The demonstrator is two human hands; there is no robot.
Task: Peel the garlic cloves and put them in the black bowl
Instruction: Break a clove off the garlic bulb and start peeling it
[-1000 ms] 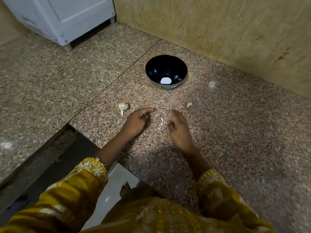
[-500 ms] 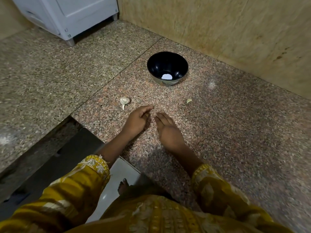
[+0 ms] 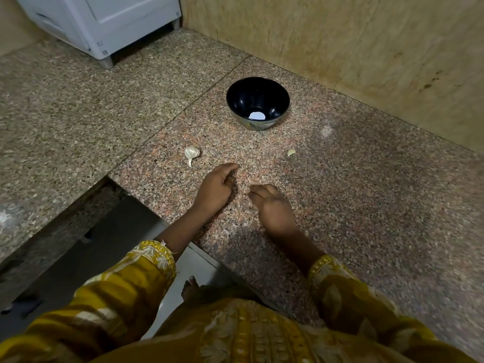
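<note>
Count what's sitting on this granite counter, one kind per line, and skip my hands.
Black bowl: 1
Garlic bulb: 1
Loose garlic clove: 1
White appliance: 1
Total: 4
Any bits at the fingertips are too small to tell.

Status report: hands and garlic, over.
Left hand and right hand low over counter, grips unclear. Garlic bulb and loose clove lie outside black bowl. Nothing blocks the bowl.
</note>
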